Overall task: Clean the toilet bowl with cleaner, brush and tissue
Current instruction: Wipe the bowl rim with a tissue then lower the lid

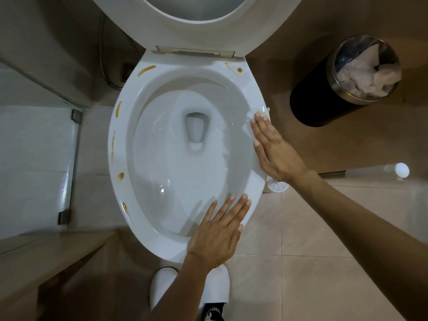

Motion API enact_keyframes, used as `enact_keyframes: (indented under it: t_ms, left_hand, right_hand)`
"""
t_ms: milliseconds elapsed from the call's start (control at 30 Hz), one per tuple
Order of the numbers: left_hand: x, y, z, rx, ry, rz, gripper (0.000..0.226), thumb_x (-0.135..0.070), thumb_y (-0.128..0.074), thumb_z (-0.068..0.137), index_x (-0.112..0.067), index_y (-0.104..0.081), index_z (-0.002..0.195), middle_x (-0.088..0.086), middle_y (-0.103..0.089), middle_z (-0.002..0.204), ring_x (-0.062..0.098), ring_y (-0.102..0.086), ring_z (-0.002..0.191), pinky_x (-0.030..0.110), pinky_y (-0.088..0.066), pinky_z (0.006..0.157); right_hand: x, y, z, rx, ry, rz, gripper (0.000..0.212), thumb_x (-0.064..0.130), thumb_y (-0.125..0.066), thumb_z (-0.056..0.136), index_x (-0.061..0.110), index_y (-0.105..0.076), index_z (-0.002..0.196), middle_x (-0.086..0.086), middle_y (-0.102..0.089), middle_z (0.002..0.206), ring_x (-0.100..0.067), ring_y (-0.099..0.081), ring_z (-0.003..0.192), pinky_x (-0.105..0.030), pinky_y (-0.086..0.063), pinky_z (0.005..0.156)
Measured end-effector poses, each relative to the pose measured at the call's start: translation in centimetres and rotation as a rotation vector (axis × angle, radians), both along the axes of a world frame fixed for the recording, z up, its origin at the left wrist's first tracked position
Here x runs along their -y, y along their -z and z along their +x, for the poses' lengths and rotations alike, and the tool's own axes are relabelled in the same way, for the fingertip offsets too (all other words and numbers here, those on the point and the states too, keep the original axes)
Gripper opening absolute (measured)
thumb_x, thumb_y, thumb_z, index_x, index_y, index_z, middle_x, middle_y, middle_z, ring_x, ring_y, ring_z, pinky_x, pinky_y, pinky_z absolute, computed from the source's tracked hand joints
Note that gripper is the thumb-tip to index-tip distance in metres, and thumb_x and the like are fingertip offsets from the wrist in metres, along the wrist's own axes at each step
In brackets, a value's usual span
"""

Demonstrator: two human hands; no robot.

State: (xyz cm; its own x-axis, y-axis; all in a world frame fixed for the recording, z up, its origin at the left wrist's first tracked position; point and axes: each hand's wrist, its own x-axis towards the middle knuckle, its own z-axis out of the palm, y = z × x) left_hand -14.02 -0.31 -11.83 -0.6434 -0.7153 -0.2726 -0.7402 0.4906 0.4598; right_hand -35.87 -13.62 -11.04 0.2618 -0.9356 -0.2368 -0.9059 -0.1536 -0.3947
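i saw the toilet bowl (185,144) from above, seat and lid (192,17) raised, the rim bare. my right hand (275,147) lay flat on the right side of the rim, fingers straight and close together, pressing a wad of white tissue (259,112) against the porcelain; the tissue showed just beyond the fingertips and along the hand's inner edge. my left hand (220,232) rested flat on the near right part of the rim, fingers straight and slightly spread, holding nothing. brown stains (146,70) marked the rim at the far left, down the left side and at the far right (239,70). a white brush holder (278,183) stood on the floor just beside the bowl, partly hidden by my right wrist. a dark bin (324,98) with crumpled white paper stood well to the right. a white slipper (162,288) showed below the bowl.
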Motion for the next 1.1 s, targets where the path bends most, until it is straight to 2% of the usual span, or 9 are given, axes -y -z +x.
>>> enact_keyframes:
  t_ms: [133,300,433,767,933,1100]
  left_hand:
    - [0.0,0.0,0.0,-0.013,-0.004,-0.011,0.053,-0.033,-0.013,0.102,-0.02,-0.009,0.153,-0.004,-0.009,0.16,0.016,-0.013,0.146,0.042,-0.016,0.113]
    - [0.0,0.1,0.0,-0.012,-0.004,0.0,0.054,-0.034,-0.013,0.102,-0.02,-0.008,0.153,-0.004,-0.01,0.16,0.017,-0.013,0.146,0.042,-0.017,0.112]
    - [-0.1,0.0,0.0,-0.013,-0.011,0.004,0.053,-0.034,-0.011,0.102,-0.02,-0.008,0.153,-0.004,-0.009,0.16,0.016,-0.015,0.146,0.041,-0.017,0.112]
    - [-0.1,0.2,0.0,0.002,-0.004,0.031,0.053,-0.036,-0.009,0.102,-0.02,-0.01,0.153,-0.005,-0.007,0.16,0.015,-0.012,0.146,0.042,-0.017,0.111]
    - [0.0,0.1,0.0,-0.004,-0.011,0.04,0.053,-0.035,-0.011,0.102,-0.021,-0.01,0.153,-0.006,-0.008,0.16,0.015,-0.012,0.146,0.042,-0.017,0.11]
    - [0.0,0.0,0.0,-0.002,-0.011,0.047,0.054,-0.035,-0.01,0.102,-0.021,-0.012,0.153,-0.006,-0.009,0.16,0.014,-0.014,0.146,0.041,-0.018,0.109]
  right_hand:
    - [-5.9,-0.9,0.4,0.04,-0.035,0.045,0.056,0.035,-0.014,0.102,0.01,-0.01,0.153,-0.002,-0.002,0.161,-0.012,0.002,0.149,-0.024,-0.001,0.121]
    - [-9.2,-1.3,0.2,0.038,-0.125,0.085,0.054,0.03,-0.017,0.102,0.011,-0.014,0.153,-0.001,-0.006,0.161,-0.013,-0.002,0.149,-0.031,-0.008,0.121]
    - [-6.0,-0.9,-0.6,0.014,-0.123,0.062,0.055,0.031,-0.017,0.102,0.011,-0.015,0.153,-0.001,-0.008,0.16,-0.011,-0.002,0.148,-0.027,-0.004,0.121]
    - [5.7,-0.4,-0.6,0.001,0.012,-0.002,0.057,0.035,-0.016,0.102,0.012,-0.01,0.153,-0.002,-0.004,0.161,-0.011,0.0,0.147,-0.03,-0.004,0.121]
    - [8.3,0.0,0.1,-0.045,-0.049,-0.035,0.057,0.033,-0.015,0.101,0.01,-0.01,0.153,-0.005,-0.005,0.161,-0.015,0.0,0.148,-0.03,-0.003,0.121]
    - [7.5,-0.3,0.2,-0.094,-0.141,-0.034,0.058,0.036,-0.013,0.1,0.01,-0.012,0.153,-0.004,-0.006,0.16,-0.007,0.006,0.143,-0.023,0.005,0.117]
